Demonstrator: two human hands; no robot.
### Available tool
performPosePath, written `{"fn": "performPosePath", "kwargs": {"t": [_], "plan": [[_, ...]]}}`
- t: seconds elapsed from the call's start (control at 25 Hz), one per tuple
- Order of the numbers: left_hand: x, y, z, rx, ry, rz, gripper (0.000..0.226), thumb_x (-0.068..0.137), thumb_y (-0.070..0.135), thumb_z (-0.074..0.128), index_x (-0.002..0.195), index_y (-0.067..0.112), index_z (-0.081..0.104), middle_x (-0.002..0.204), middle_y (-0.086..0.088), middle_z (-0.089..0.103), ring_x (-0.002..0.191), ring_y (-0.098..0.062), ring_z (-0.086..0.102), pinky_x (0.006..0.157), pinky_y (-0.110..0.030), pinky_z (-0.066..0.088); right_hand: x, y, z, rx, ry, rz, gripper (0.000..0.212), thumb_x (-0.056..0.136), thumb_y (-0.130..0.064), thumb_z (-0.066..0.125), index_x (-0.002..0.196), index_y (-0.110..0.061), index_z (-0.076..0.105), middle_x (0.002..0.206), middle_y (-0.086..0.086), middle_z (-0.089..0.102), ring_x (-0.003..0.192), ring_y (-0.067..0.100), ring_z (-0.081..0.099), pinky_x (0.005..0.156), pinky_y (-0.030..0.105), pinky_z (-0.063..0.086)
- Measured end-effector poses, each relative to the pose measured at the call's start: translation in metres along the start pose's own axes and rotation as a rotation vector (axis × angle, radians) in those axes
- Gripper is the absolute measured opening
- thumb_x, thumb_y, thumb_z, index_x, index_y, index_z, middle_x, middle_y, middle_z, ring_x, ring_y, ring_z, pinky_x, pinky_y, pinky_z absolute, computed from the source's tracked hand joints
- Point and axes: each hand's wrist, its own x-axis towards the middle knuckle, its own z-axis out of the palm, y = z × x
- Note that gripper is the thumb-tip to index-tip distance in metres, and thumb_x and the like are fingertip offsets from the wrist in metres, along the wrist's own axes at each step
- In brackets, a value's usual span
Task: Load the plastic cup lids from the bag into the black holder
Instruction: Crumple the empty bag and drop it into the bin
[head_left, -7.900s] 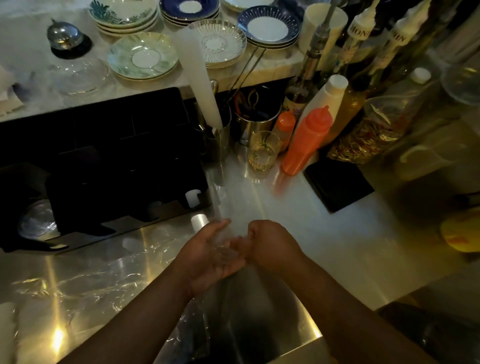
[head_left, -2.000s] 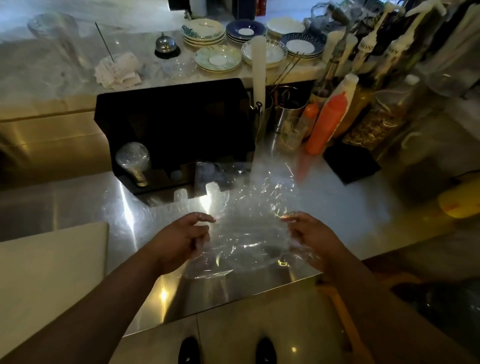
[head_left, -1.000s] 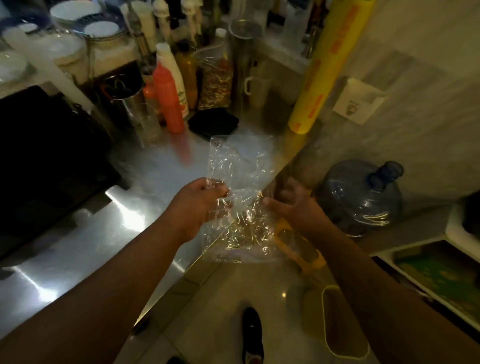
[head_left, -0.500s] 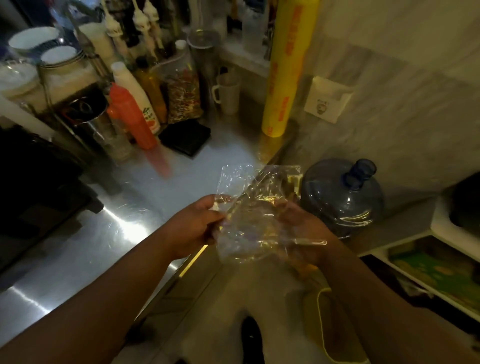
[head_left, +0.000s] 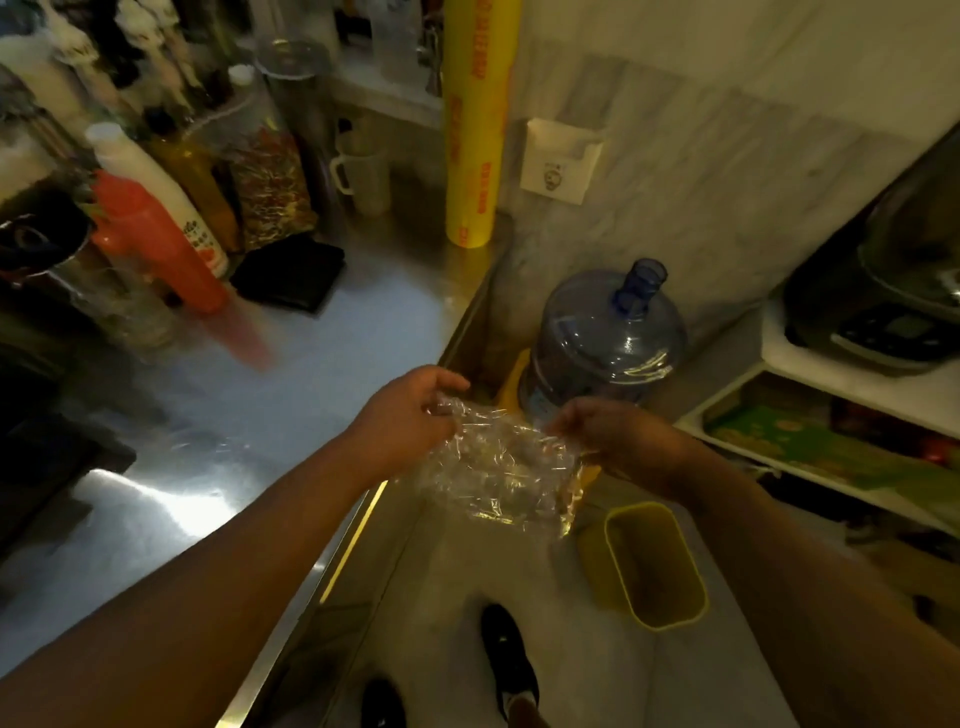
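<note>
The clear plastic bag (head_left: 506, 467) is crumpled and held in the air past the right edge of the steel counter (head_left: 311, 374) — left hand (head_left: 410, 415) pinches its left end, right hand (head_left: 618, 434) grips the right end. Below sits a yellow bin (head_left: 655, 564) on the floor, with a blue water jug (head_left: 605, 338) farther back.

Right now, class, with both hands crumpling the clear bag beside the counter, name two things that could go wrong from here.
1. The bag is held between the left hand and right hand over the floor, past the counter edge. The small yellow bin sits off to one side, so a dropped bag may well miss it.
2. The film is crumpled and glossy; whether any lids remain inside cannot be seen, so some could get thrown away.
</note>
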Motion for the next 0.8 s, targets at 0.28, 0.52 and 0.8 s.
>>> {"fn": "performPosePath", "kwargs": {"t": [0.28,0.52,0.8], "plan": [[0.005,0.026,0.071,0.195,-0.130,0.283,0.020,0.093,0.036,0.070,0.109,0.044,0.062,0.104,0.022,0.066,0.098,-0.002,0.065,0.072,-0.020,0.049,-0.037,0.038,0.025,-0.788,0.239,-0.035,0.017,0.087,-0.034,0.068,0.102,-0.027,0.071,0.089,-0.005,0.066,0.087,0.021,0.068,0.073,0.033,0.055],[0.040,-0.065,0.069,0.934,0.171,0.239,0.068,0.094,0.055,0.062,0.149,0.019,0.045,0.161,-0.020,0.040,0.146,-0.042,0.039,0.112,-0.059,0.040,-0.046,0.168,-0.019,-0.556,0.688,0.114,0.017,0.095,-0.022,0.055,0.100,-0.015,0.070,0.088,0.014,0.073,0.080,0.036,0.070,0.067,0.038,0.055],[0.074,-0.135,0.072,1.046,0.118,0.135,0.066,0.107,0.051,0.029,0.159,0.011,0.033,0.171,-0.018,0.022,0.157,-0.039,0.018,0.123,-0.057,0.022,0.008,0.336,-0.029,-0.375,0.776,0.390,0.015,0.099,-0.023,0.056,0.087,-0.017,0.063,0.066,0.002,0.057,0.061,0.025,0.056,0.057,0.031,0.041]]}}
